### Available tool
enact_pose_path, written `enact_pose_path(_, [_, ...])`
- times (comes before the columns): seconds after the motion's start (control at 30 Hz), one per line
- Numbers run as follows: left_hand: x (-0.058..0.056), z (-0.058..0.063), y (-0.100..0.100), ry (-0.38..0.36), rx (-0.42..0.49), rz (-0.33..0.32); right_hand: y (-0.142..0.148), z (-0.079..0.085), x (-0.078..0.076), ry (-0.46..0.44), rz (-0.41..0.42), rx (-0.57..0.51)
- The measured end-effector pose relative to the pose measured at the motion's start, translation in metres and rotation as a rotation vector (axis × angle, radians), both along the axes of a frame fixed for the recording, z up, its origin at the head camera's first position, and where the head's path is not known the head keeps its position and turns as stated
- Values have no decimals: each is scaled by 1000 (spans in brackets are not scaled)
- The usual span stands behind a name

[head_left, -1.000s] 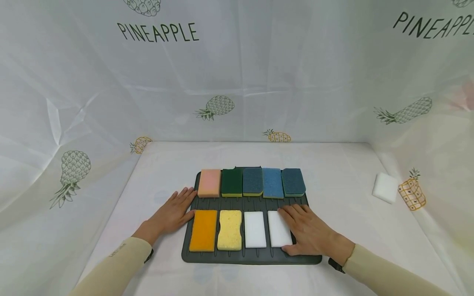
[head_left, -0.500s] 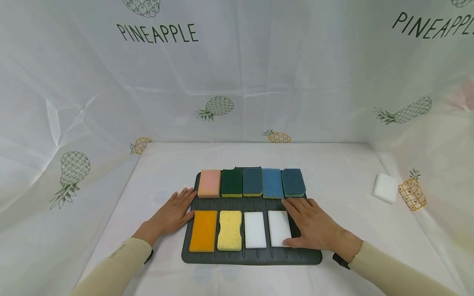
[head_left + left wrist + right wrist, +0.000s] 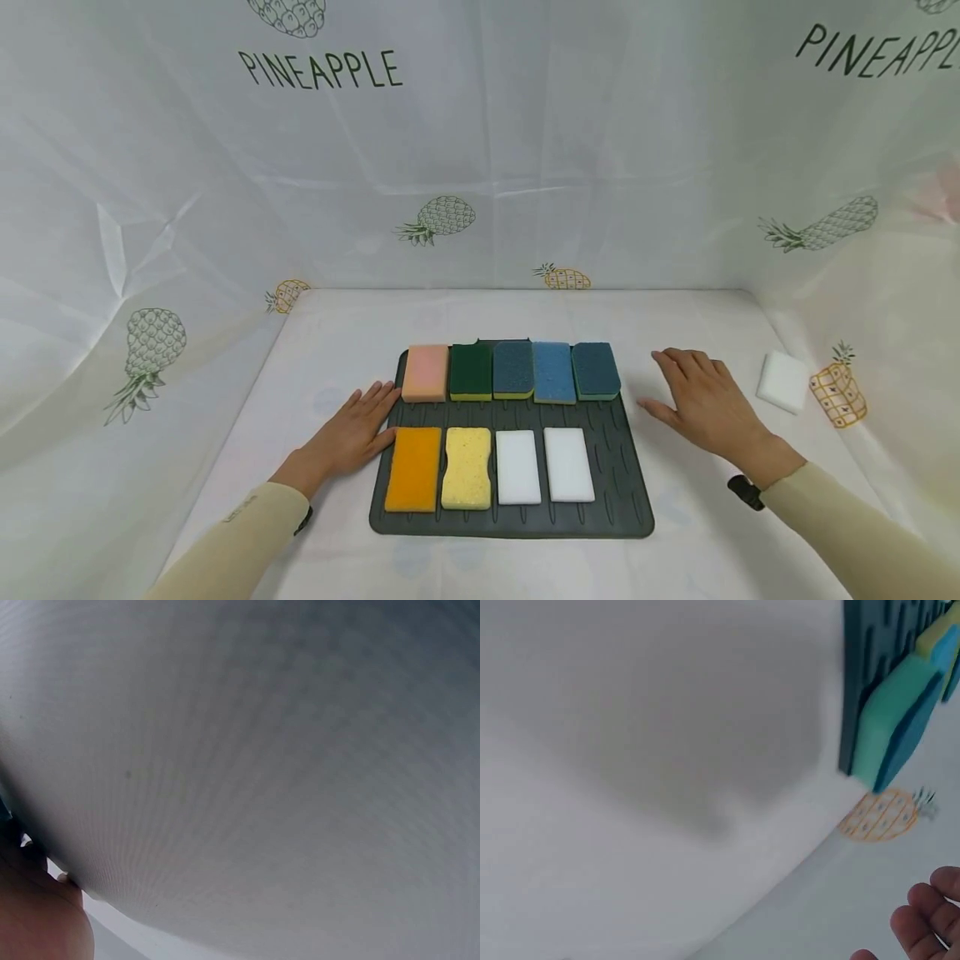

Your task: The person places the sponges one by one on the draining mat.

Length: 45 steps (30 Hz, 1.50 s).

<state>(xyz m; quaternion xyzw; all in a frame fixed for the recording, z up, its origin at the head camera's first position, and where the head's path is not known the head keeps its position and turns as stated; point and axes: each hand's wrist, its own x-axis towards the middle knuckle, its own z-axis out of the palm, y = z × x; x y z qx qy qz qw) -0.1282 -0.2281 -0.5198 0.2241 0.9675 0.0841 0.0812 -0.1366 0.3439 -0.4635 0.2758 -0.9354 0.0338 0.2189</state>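
My left hand (image 3: 347, 435) lies flat with spread fingers at the left edge of a dark grey ridged mat (image 3: 622, 475). Its thumb reaches the side of an orange sponge (image 3: 413, 468). Over the cloth to the right of the mat, my right hand (image 3: 708, 407) holds nothing, fingers loosely bent and thumb apart. A white sponge (image 3: 782, 382) lies just beyond it. In the front row follow a yellow notched sponge (image 3: 467, 468) and two white sponges, the left one (image 3: 517, 467) beside the right one (image 3: 569, 465). Pale blurred fabric fills most of the left wrist view.
Along the mat's back lie a peach sponge (image 3: 425, 372), a dark green one (image 3: 471, 371), a dark blue one (image 3: 513, 369), a lighter blue one (image 3: 554, 372) and a teal-sided one (image 3: 895, 712). Pineapple-printed sheeting (image 3: 600, 150) walls the back and sides.
My right hand has left the right-hand white sponge in the front row and moved right and away from me, off the mat. The left hand and the sponges stay put.
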Motion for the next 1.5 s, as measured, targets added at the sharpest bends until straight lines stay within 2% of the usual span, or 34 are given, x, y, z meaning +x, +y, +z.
enact_pose_path(0.27, [0,1,1,-4,1,-3,56,0,-11,42,-111,12])
enact_pose_path(0.37, [0,0,1,-1,-5,-6,82,1,-13,4,-191,35])
enact_pose_path(0.5, [-2,-3,0,8,-18,-9,114,1,-11,-91,-290,79])
enact_pose_path(0.7, [-2,-4,0,6,-18,-3,150,1,-7,-158,-334,159])
enact_pose_path(1.07, [-1,-1,0,-1,-18,1,174,-6,-1,-191,-370,200])
enact_pose_path(1.5, [0,0,0,4,-7,-6,179,-13,0,-191,-398,205])
